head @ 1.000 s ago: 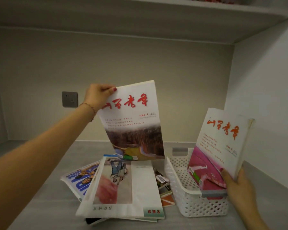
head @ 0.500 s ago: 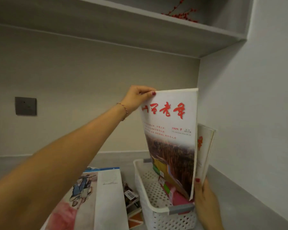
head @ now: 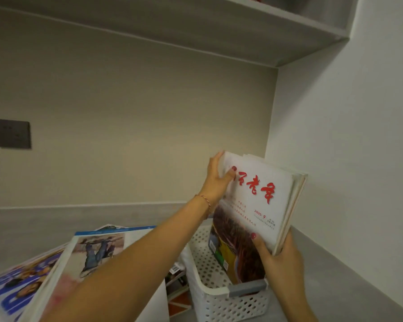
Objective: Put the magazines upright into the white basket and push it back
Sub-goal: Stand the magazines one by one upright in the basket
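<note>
Loose magazine pile (head: 63, 270), countertop, left. Left hand (head: 216, 180) pinches the red-titled magazine (head: 254, 212)'s top corner; right hand (head: 282, 259) grips its lower edge, leaning in the white basket (head: 219, 296). Likely light, floppy, glossy-slick: support both edges.

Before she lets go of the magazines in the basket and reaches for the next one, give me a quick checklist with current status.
1. Magazines in the basket standing upright: ok, tilted slightly, bottoms inside the white basket.
2. Left hand on the top corner: ok, gripping.
3. Right hand supporting the near edge: ok, thumb on the cover.
4. Will they stand unsupported: cannot tell, the basket looks mostly empty to their left.
5. Magazines left to load: not ok, a pile lies flat left of the basket.
6. Room behind the basket to push it back: cannot tell, hidden by the magazines.
</note>
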